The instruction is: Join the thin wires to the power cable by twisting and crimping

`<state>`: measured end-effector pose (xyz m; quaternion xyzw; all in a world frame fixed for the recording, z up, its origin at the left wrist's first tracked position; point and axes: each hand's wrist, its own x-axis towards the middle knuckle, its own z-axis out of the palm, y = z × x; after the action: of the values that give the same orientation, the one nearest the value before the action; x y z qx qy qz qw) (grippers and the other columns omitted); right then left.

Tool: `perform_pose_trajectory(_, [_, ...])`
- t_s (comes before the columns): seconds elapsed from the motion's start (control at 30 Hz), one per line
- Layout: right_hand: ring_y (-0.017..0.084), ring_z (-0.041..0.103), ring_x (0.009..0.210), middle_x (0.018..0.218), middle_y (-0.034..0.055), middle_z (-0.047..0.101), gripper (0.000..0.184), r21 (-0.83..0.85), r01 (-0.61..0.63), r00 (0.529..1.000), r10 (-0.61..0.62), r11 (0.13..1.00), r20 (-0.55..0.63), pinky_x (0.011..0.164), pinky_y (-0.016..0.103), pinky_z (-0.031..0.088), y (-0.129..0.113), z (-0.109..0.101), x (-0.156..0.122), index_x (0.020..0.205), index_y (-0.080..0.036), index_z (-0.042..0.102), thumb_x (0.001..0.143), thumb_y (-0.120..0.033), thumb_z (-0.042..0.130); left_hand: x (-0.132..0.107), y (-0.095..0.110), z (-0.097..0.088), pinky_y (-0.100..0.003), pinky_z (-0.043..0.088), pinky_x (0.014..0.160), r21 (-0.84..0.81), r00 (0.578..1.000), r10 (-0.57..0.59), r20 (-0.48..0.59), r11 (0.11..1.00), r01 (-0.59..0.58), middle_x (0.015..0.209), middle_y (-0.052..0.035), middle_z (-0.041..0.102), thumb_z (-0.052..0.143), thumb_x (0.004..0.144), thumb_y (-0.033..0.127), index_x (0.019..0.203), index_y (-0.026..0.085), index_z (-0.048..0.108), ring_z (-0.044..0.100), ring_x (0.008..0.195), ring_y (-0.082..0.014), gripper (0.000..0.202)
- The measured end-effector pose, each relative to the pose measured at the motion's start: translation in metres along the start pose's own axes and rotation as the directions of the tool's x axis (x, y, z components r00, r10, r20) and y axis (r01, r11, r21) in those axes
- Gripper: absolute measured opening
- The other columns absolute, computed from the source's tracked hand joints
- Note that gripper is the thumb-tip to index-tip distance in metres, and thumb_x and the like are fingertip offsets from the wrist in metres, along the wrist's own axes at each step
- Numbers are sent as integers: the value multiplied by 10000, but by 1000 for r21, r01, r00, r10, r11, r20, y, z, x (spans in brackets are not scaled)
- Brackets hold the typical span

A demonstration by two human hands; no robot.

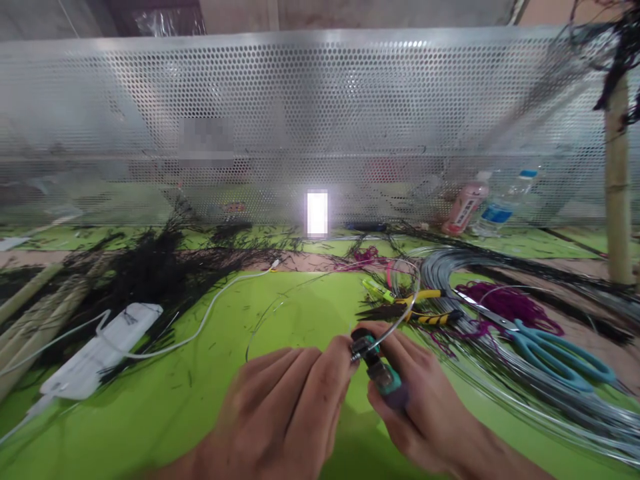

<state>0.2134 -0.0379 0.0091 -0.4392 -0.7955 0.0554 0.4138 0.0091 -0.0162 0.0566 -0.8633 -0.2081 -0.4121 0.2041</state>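
Note:
Fingers curled, my left hand (295, 393) pinches a thin silvery wire (407, 313) near its twisted end. The wire arcs up and back in a loose loop towards the far side of the left hand. My right hand (430, 387) is closed around a compact black-and-teal plier-like tool (385, 377), whose dark head touches the wire beside my left fingertips. Its exact kind is partly hidden by the fingers. Just beyond lie yellow-and-black pliers (430, 317) and a lime-green cutter-like tool (377, 290).
A thick bundle of grey wire (445, 267) curves along the right, with blue-handled scissors (555, 353) and purple yarn (520, 310) on it. At left lie a white power strip (105, 350), its cable, black fibres (155, 273) and bamboo poles (45, 320). Two bottles (465, 203) stand before the perforated metal screen (280, 107).

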Motion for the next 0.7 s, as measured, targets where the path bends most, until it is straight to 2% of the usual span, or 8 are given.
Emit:
perform_pose_trajectory(0.17, [212,661,851,979,83,669,382,-93,57,996,-63,994,-57,689,333,579,6,3,3,1147,-201,453,769,-146,435,4,-1,1,-258,554,713,-32,999,11,-38,999,-12,878,-72,796,495,1042,133,1102,10,622,743,747,-109,186])
perform_pose_trajectory(0.3, [214,647,822,975,84,663,378,-115,47,997,-53,992,-51,641,322,547,10,4,1,1141,-206,445,769,-144,425,5,-1,1,-245,549,709,-45,999,4,-38,999,-5,870,-68,793,477,1049,134,1100,14,621,733,744,-99,194])
perform_pose_trajectory(0.47, [185,604,722,898,44,632,327,-70,8,999,-12,998,-50,590,291,487,9,7,-3,1063,-230,440,755,-120,430,-1,-3,4,-258,550,727,-49,999,25,-27,998,-26,908,-81,784,498,1025,100,1153,7,622,720,777,-122,201])
perform_pose_trajectory(0.57, [168,569,690,833,10,590,313,-19,-34,998,33,999,-46,603,277,470,7,7,-5,1015,-239,433,741,-91,448,-1,-5,7,-264,560,734,29,995,65,-75,998,-63,936,-66,782,541,996,88,1167,26,644,720,785,-130,209])
perform_pose_trajectory(0.7, [157,558,675,773,-15,549,269,83,-78,996,75,994,38,605,270,448,2,4,-8,941,-241,435,737,-67,459,8,-7,4,-283,578,655,131,983,156,-100,981,-143,910,-83,788,525,989,77,1116,8,676,724,722,-144,209])
